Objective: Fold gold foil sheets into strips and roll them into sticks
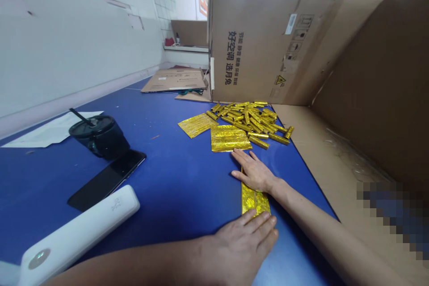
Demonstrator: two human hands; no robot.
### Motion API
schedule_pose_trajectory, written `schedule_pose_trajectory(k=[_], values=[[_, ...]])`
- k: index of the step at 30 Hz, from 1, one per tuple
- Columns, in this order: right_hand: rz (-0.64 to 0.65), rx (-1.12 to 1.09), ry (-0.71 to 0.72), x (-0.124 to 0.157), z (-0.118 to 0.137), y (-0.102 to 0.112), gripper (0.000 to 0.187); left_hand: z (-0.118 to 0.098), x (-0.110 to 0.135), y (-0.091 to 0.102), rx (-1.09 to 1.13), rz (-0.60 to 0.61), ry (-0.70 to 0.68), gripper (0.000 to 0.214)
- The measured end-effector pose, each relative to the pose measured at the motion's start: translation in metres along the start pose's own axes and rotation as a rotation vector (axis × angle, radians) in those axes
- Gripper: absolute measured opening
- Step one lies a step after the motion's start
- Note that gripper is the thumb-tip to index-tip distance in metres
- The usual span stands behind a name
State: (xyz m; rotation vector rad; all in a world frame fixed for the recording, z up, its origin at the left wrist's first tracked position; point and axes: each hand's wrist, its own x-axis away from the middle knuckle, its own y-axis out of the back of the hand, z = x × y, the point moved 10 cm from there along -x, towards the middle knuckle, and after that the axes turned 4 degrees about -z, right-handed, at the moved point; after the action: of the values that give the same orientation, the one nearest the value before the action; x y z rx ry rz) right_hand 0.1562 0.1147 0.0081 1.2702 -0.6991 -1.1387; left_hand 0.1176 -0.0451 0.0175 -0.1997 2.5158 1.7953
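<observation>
gold sheet (255, 201) on blue table (177, 174), cardboard box (258, 49) beyond, pale wall (83, 27) alongside

Large characters reading "好空调 选月兔" (229, 58) run down a cardboard box (258, 53) beside a smaller line (239, 58) including "节能" and "健康". Handling pictograms (296, 40), one an umbrella, and a yellow warning triangle (280, 80) share that panel. A grey mark (116, 204) on a white device (80, 232) is illegible.

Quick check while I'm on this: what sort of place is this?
Probably a small indoor workroom, perhaps makeshift: a flat gold sheet and a pile of gold rolls lie on a broad blue work surface, with a big printed cardboard carton standing beyond.
</observation>
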Motion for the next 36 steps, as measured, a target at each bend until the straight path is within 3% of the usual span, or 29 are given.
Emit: schedule_pose_trajectory(k=[4, 8, 10, 14, 21, 30, 36], values=[[-0.059, -0.038, -0.019, 0.013, 0.0, 0.018, 0.063, -0.001, 0.0, 0.003, -0.029, 0.002, -0.001, 0.061], [-0.139, -0.182, -0.05, 0.042, -0.005, 0.04, 0.054, -0.003, 0.0, 0.005, -0.042, -0.002, -0.012, 0.07], [-0.082, -0.199, -0.06, 0.056, -0.003, 0.036, 0.052, -0.003, 0.0, 0.006, -0.049, -0.022, -0.016, 0.064], [0.15, -0.181, 0.054, 0.067, 0.023, 0.008, 0.055, 0.0, -0.004, 0.005, -0.083, -0.077, 0.003, 0.051], [0.202, -0.076, 0.096, 0.04, 0.027, -0.008, 0.06, 0.0, -0.005, -0.002, -0.157, -0.116, -0.04, 0.052], [0.096, 0.116, -0.009, 0.003, -0.009, -0.01, 0.059, 0.001, -0.003, -0.007, -0.164, -0.06, -0.018, 0.057], [0.07, 0.127, -0.034, -0.001, -0.017, -0.01, 0.06, -0.001, -0.003, -0.005, -0.04, 0.009, 0.016, 0.063]])
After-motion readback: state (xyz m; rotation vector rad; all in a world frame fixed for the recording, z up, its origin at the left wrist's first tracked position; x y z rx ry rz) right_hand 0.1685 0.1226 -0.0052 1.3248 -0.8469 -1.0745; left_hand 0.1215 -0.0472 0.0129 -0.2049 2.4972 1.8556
